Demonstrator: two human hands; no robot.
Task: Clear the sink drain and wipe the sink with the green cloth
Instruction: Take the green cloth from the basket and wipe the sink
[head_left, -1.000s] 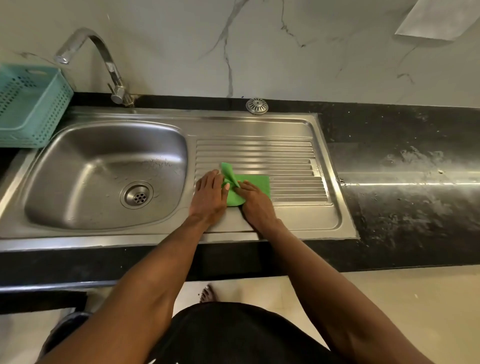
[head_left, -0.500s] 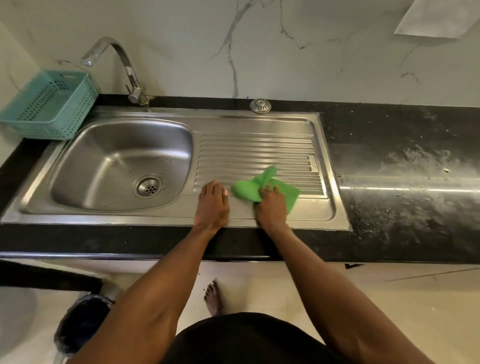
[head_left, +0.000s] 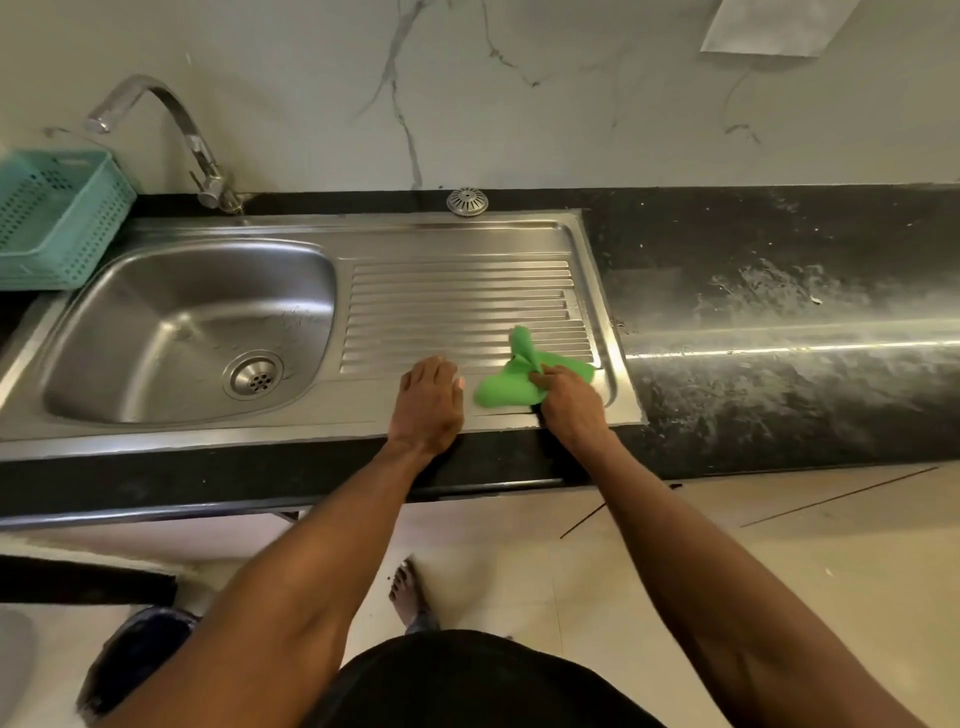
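A steel sink (head_left: 171, 260) with a ribbed drainboard (head_left: 457, 296) is set into a black counter. Its round drain (head_left: 253, 375) lies open at the bottom of the basin, nothing on it. The green cloth (head_left: 504, 387) lies crumpled on the drainboard's front right corner, one tip sticking up. My right hand (head_left: 569, 402) grips the cloth and presses it onto the steel. My left hand (head_left: 428, 402) rests flat on the sink's front rim, just left of the cloth, holding nothing.
A round metal strainer (head_left: 467, 201) lies on the counter behind the drainboard. A curved tap (head_left: 176, 135) stands at the back left, next to a teal plastic basket (head_left: 52, 218). The black counter (head_left: 779, 312) to the right is smeared with white dust.
My right hand has dragged the cloth rightward along the drainboard to its front right corner. My left hand let go of the cloth and lies flat on the rim.
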